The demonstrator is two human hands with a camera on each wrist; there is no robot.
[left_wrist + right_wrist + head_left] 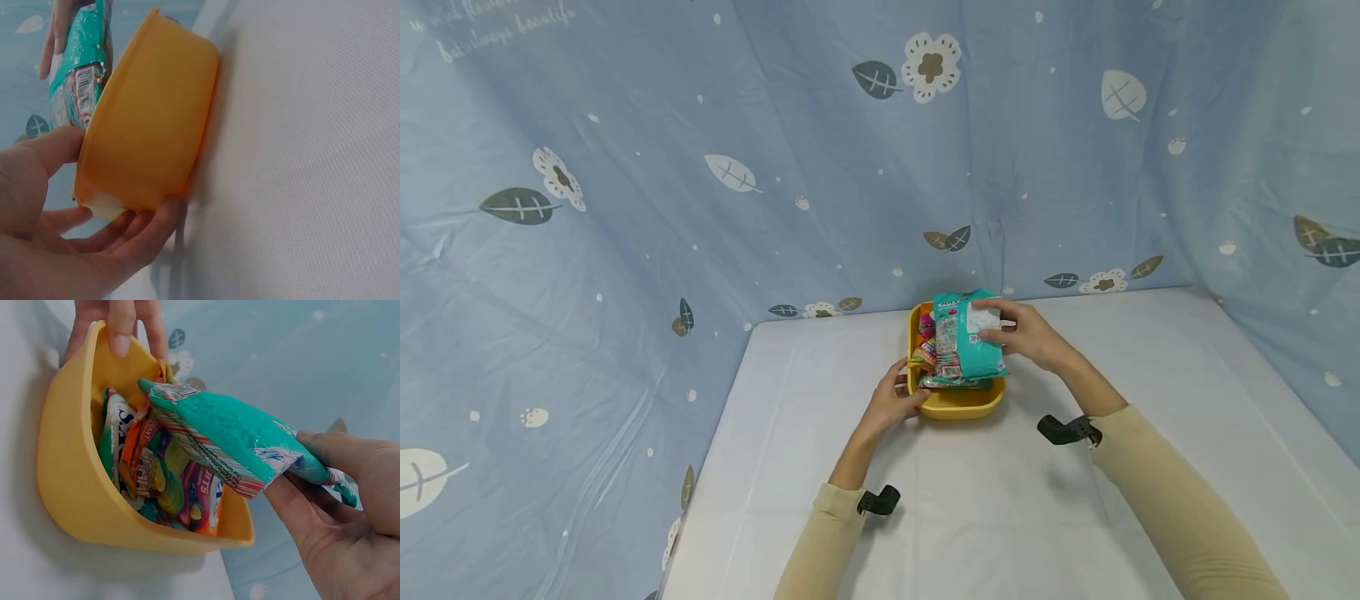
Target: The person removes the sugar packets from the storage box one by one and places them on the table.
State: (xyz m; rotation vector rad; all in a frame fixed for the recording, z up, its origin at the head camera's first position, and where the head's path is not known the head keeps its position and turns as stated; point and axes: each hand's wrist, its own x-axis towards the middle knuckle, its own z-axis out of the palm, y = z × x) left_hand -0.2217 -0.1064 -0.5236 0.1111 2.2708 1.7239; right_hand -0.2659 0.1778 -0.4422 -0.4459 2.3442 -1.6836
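Note:
A yellow plastic bin (962, 412) stands on the table, holding several colourful snack packets (203, 487). My left hand (889, 407) grips its near left corner, thumb at the rim and fingers along the outer wall, as the left wrist view shows. Above the bin's opening is a teal snack bag (231, 425), pinched at one edge between the thumb and fingers of my right hand (1028, 337). The bag tilts over the packets, and its lower end overlaps them in the right wrist view. From the head view it hides much of what lies inside.
A white cloth covers the table (820, 383). Behind it hangs a blue curtain (850, 167) with leaf and flower prints, close to the bin's far side. Each wrist wears a black camera mount (880, 500) over a beige sleeve.

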